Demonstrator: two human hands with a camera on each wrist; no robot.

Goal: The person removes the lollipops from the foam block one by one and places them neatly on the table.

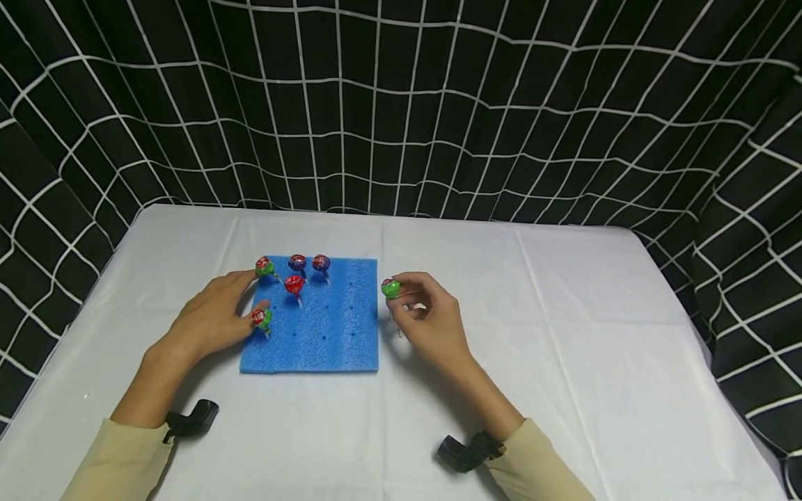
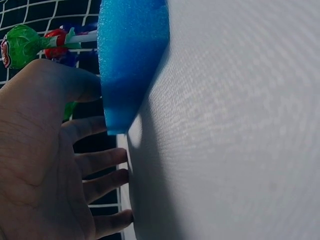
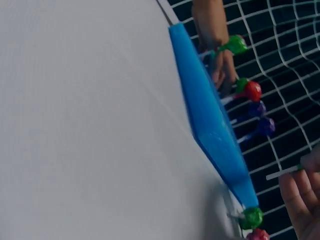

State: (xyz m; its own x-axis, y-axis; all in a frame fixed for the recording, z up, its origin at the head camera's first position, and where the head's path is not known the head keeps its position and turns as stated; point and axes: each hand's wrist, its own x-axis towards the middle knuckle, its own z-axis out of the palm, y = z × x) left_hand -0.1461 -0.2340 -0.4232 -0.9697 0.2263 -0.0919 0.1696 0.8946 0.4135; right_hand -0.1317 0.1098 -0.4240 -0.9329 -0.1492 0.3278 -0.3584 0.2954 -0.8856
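1. The left hand (image 1: pixel 213 313) is set at nine o'clock of the blue foam board (image 1: pixel 338 355). Its fingers are spread; the board's left edge is met between thumb and index finger.
2. Near the left thumb, at the board's nine o'clock, a near green-and-red lollipop (image 1: pixel 260 319) is held up by its stick in the foam.
3. Just beside the index fingertip, at ten o'clock, a far green-and-red lollipop (image 1: pixel 264 266) is likewise planted, tilted.
4. At eleven o'clock a red lollipop (image 1: pixel 294 284) is seated, nearer the board's middle than the first purple lollipop (image 1: pixel 297 263) just behind it.
5. At twelve o'clock the second purple lollipop (image 1: pixel 321 263) is planted. Small bare holes are seen from the centre towards three and six o'clock.
6. Off the board's right edge, between two and three o'clock, a held green lollipop (image 1: pixel 390 289) is pinched by thumb and fingertips of the right hand (image 1: pixel 435 313). In the right wrist view its white stick is seen below the fingers, clear of the board.
7. Beyond the board's right end, in that view, a low green lollipop (image 3: pixel 251 218) and a pinkish lollipop (image 3: pixel 258 235) are shown; how they are supported cannot be told.
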